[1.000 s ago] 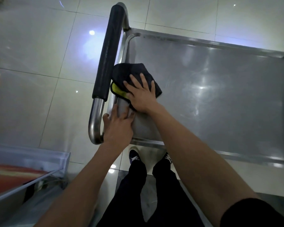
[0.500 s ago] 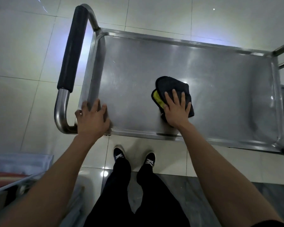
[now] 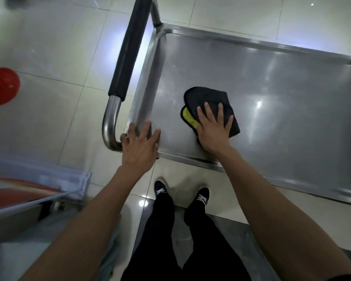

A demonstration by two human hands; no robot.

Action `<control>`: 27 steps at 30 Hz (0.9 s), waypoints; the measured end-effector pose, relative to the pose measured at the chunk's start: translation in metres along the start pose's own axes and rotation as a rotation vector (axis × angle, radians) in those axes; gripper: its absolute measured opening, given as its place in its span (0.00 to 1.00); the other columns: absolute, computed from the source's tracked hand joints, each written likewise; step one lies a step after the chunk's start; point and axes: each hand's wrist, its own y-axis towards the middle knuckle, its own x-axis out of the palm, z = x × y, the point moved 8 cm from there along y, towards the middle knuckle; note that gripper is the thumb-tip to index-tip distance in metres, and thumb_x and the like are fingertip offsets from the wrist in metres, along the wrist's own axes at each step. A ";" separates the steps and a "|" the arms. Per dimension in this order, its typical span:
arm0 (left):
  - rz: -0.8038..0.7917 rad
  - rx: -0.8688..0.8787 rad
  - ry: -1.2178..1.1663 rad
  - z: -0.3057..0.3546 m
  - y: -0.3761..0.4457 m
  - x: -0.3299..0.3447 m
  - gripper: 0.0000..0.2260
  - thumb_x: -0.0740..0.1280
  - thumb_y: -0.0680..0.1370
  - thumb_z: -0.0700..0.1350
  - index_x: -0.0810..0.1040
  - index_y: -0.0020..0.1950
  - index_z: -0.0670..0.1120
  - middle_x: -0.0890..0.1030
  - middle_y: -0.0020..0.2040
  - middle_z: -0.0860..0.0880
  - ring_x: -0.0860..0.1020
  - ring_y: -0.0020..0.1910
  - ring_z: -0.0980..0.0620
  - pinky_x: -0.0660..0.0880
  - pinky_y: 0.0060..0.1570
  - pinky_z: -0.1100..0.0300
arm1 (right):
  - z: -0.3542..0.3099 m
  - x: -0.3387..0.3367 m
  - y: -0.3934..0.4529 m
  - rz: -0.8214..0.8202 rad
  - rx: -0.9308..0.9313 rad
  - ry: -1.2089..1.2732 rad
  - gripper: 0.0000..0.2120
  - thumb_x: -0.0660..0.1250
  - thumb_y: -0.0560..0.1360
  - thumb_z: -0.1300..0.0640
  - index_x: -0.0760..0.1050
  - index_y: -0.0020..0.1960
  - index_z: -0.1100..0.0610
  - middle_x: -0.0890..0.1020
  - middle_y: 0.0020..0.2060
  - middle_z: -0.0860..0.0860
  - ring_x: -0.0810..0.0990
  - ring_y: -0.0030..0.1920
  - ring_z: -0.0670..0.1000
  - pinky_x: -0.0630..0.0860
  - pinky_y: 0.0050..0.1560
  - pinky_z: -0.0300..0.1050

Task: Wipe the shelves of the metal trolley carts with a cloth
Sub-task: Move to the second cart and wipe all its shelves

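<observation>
1. Midway through a pass, the right hand (image 3: 214, 129) pressed flat, fingers straight and spread, on the folded black-and-yellow cloth (image 3: 209, 104) lying on the top shelf (image 3: 282, 110) of the metal trolley (image 3: 251, 45).
2. Half a second before, the cloth had sat further toward the shelf's middle; it had since swept back toward the padded handle (image 3: 130, 49), just left of the pressing palm.
3. Beside that palm, the left hand (image 3: 139, 148) rested open on the shelf's near corner, apparently steadying the cart.
4. Judged from this, the handle end was being wiped, with the far stretch still to do.
</observation>
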 end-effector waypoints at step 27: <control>-0.046 -0.024 -0.025 -0.012 0.006 0.014 0.25 0.58 0.82 0.58 0.55 0.77 0.59 0.53 0.79 0.49 0.52 0.75 0.32 0.61 0.66 0.28 | -0.003 0.001 -0.011 0.100 -0.086 0.111 0.24 0.49 0.83 0.46 0.58 0.78 0.41 0.54 0.80 0.42 0.42 0.80 0.51 0.36 0.77 0.63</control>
